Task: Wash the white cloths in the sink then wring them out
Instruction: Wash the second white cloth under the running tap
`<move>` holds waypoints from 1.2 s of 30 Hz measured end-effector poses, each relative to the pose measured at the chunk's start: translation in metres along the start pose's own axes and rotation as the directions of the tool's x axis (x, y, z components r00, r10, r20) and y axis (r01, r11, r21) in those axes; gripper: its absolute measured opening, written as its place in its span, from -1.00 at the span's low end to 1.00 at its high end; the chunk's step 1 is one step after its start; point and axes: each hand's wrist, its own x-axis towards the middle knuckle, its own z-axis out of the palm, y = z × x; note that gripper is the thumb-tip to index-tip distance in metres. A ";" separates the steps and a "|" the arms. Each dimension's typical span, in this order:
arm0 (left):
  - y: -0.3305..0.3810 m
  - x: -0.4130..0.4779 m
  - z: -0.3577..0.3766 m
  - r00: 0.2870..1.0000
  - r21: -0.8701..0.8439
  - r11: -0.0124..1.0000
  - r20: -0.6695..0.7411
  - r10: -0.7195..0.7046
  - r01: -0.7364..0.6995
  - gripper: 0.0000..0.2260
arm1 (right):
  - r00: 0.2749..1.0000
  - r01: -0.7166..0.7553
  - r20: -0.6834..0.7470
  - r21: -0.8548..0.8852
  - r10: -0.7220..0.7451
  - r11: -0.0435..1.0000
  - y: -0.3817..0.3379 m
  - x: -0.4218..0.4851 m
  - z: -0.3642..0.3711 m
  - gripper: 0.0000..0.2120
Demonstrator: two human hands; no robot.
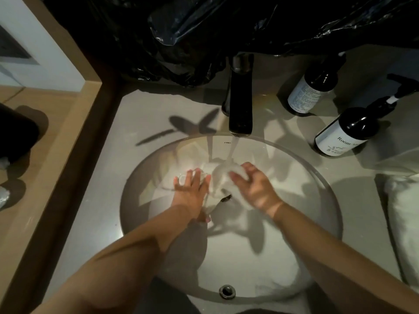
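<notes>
A wet white cloth (pixel 218 177) lies bunched in the round white sink (pixel 317 189), under water running from the dark tap (pixel 240 109). My left hand (pixel 191 193) presses on the cloth's left side with its fingers spread and straight. On the cloth's right side my right hand (pixel 254 184) has its fingers curled over a fold. The drain (pixel 226 197) peeks out below the cloth between both hands. More white cloth (pixel 403 214) is piled on the counter at the right edge.
Two dark pump bottles (pixel 313 91) (pixel 344 130) with white labels stand on the counter to the right of the tap. Black plastic sheeting (pixel 204 30) hangs behind the tap. An overflow hole (pixel 227 291) sits in the sink's near wall. A wooden ledge (pixel 56 143) borders the counter on the left.
</notes>
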 end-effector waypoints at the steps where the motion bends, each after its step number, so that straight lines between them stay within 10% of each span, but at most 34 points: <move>1: 0.000 0.002 0.001 1.000 0.003 1.000 -0.024 0.008 -0.008 0.04 | 0.997 0.074 0.000 -0.074 -0.074 0.994 0.002 0.001 0.014 -0.76; 7: -0.003 0.008 0.007 0.987 -0.118 0.992 -0.156 0.032 -0.051 -0.26 | 0.990 0.137 0.048 -0.423 -0.129 0.896 0.012 0.023 0.051 -0.31; 12: -0.007 0.000 0.001 0.975 0.008 0.993 -0.191 0.113 -0.114 -0.29 | 0.992 0.126 0.082 -0.423 -0.101 0.898 0.012 0.040 0.037 -0.42; 18: -0.021 0.001 -0.002 0.977 0.015 0.987 -0.139 0.159 -0.158 -0.19 | 0.959 -0.281 -0.079 -0.191 0.271 0.940 0.002 0.048 -0.033 -0.66; 23: -0.014 0.002 0.003 0.986 -0.008 0.991 -0.100 0.134 -0.135 -0.17 | 0.968 0.147 -0.060 -0.651 -0.243 0.745 0.041 0.002 0.005 -0.37; 26: -0.014 0.002 0.006 0.987 -0.004 0.992 -0.099 0.127 -0.128 -0.19 | 0.980 0.195 0.170 -0.776 -0.098 0.600 0.048 -0.007 0.036 -0.23; 33: -0.011 0.002 0.009 0.988 -0.053 0.993 -0.116 0.100 -0.107 -0.21 | 0.967 0.251 0.218 -0.892 -0.128 0.375 0.041 0.023 0.050 -0.21; 36: -0.012 0.000 0.006 0.991 -0.059 0.994 -0.097 0.091 -0.097 -0.19 | 0.971 0.233 0.225 -0.809 -0.082 0.539 0.037 0.038 0.033 -0.35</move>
